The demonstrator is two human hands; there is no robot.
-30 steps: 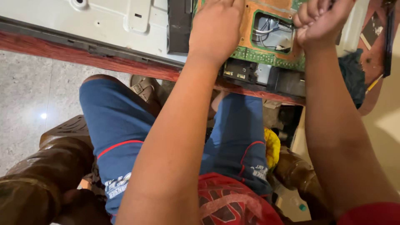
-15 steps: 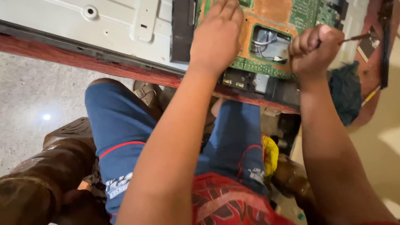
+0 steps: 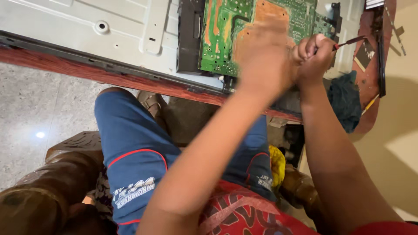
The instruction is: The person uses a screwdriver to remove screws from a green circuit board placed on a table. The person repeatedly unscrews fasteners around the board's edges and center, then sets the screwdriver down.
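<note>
Green and orange, the circuit board (image 3: 222, 35) lies flat on the back of a big grey metal panel (image 3: 87, 30), and that panel lies on the red-brown wooden bench (image 3: 109, 78). A black plastic strip (image 3: 189, 35) runs along the board's left edge.

The left hand (image 3: 263, 58) is over the lower right part of the board. It is blurry, so I cannot tell if it is open or closed, or if it presses on the board. The right hand (image 3: 313, 54) is just beside it, touching it — closed in a fist around a thin tool with a red handle (image 3: 348, 42). The tool pokes out to the right of the fist, past the board's right edge. Its tip is hidden.

Farther right, a dark blue cloth (image 3: 344, 102) hangs at the end of the bench, and a yellow pencil-like stick (image 3: 370, 103) lies close to it. No boxes or bowls show on the bench.

Below the bench are the person's knees in blue shorts (image 3: 135, 143) with red lines. A brown wooden seat (image 3: 52, 182) is at the lower left, and the speckled grey floor (image 3: 39, 109) is beside it.
</note>
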